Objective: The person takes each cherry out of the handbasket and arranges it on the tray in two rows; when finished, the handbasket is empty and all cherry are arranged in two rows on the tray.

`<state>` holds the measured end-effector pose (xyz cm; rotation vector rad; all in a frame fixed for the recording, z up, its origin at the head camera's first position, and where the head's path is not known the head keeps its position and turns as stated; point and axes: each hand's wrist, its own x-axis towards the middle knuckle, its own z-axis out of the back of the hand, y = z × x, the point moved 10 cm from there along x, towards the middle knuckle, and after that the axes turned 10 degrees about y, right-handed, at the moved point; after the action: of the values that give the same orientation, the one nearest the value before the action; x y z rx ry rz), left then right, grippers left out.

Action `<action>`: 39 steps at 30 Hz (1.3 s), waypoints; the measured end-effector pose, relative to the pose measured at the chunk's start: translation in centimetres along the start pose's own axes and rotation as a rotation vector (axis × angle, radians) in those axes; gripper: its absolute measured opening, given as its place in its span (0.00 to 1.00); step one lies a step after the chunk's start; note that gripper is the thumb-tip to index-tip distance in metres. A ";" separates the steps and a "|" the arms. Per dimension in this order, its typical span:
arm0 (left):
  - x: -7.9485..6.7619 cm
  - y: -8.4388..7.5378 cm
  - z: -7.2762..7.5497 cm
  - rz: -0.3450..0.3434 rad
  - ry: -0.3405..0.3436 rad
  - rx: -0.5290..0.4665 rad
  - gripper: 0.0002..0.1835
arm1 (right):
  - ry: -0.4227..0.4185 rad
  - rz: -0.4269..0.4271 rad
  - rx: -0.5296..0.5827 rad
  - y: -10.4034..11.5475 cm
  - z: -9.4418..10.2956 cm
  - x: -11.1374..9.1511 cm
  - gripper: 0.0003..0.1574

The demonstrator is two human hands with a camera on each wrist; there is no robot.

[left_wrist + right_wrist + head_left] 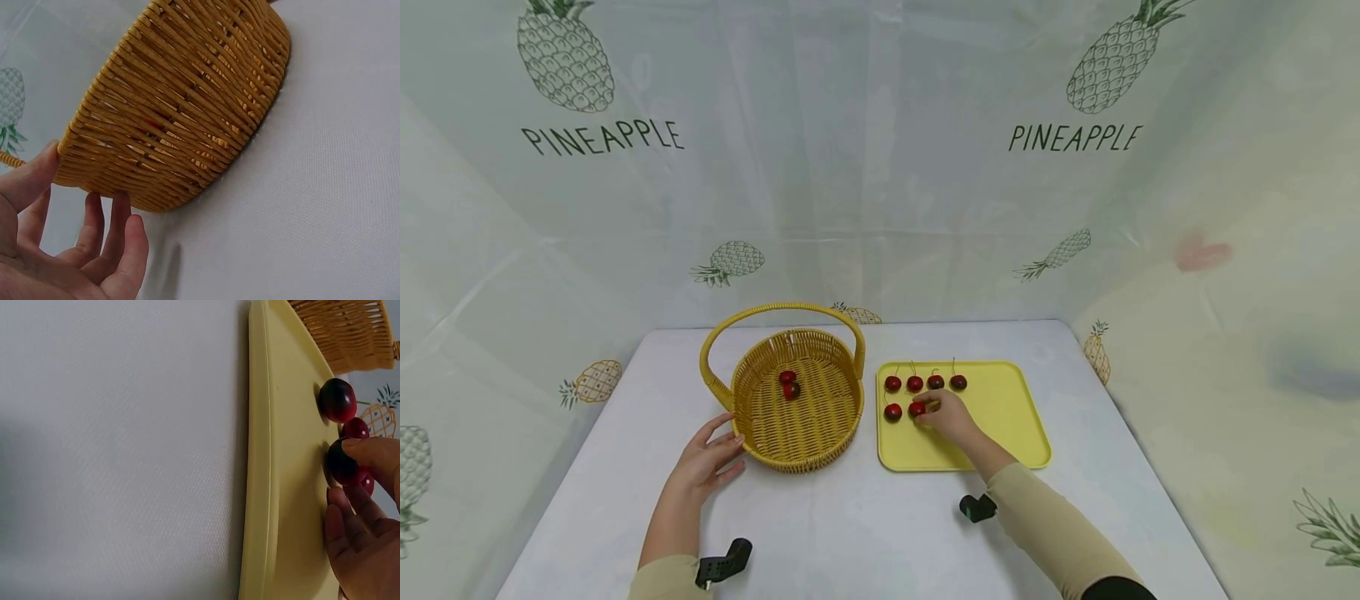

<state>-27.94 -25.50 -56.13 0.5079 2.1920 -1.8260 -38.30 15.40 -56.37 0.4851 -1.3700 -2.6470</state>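
Observation:
My right hand (pixel 946 417) pinches a dark red cherry (pixel 344 465) between thumb and fingers, low over the yellow tray (pixel 1000 417). Just left of it on the tray lies another cherry (pixel 892 412). Behind these two, a row of several cherries with stems (pixel 914 383) runs along the tray's far side. My left hand (pixel 703 462) is at the left side of a round yellow wicker basket (pixel 801 417), its loosely spread fingers touching the outer wall near the rim. Red cherries (pixel 787 377) lie inside the basket.
Basket and tray stand side by side on a white-covered table (pixel 850 533), the tray to the right. An arched handle (pixel 782 307) rises over the basket. Behind the table hangs a pale curtain (pixel 865 167) printed with pineapples.

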 end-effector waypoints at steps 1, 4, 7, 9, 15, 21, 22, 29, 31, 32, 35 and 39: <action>0.0 0.0 0.0 0.001 -0.002 -0.003 0.37 | 0.001 0.000 0.000 0.0 0.0 0.0 0.18; 0.0 0.0 0.0 -0.001 -0.001 -0.011 0.37 | 0.006 -0.003 -0.002 -0.1 0.0 0.1 0.18; 0.0 -0.1 0.0 -0.007 0.001 -0.017 0.36 | 0.012 -0.004 -0.002 -0.2 0.0 0.1 0.19; 0.0 -0.1 0.0 -0.008 0.002 -0.016 0.36 | 0.019 -0.003 -0.007 -0.2 0.0 0.1 0.19; 0.0 -0.1 0.1 -0.007 0.000 -0.022 0.36 | 0.040 -0.012 -0.001 0.3 0.2 0.0 0.20; 0.0 -0.1 0.2 -0.008 0.003 -0.027 0.36 | 0.036 0.015 0.025 2.3 1.0 -0.5 0.18; 0.0 -0.1 0.2 -0.009 0.004 -0.025 0.36 | 0.038 0.032 0.029 2.9 1.1 -0.6 0.18; 0.1 -0.1 0.2 -0.006 0.006 -0.030 0.35 | 0.075 0.126 0.064 7.7 1.0 -0.8 0.21; 0.1 -0.1 0.3 -0.005 0.004 -0.034 0.35 | 0.095 0.146 0.064 9.0 0.5 -0.8 0.21; 0.1 -0.1 0.3 -0.005 0.001 -0.033 0.35 | 0.108 0.161 0.064 9.6 0.2 -0.8 0.20; 0.0 -0.2 0.1 -0.007 0.001 -0.025 0.37 | 0.133 0.197 0.064 11.1 -0.8 -0.5 0.19; -0.2 -0.2 -0.1 -0.012 0.006 -0.021 0.37 | 0.166 0.222 0.078 12.5 -2.3 -0.1 0.19</action>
<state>-27.81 -25.46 -55.85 0.4979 2.2198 -1.8079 -37.93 6.34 -47.47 0.5161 -1.3921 -2.3303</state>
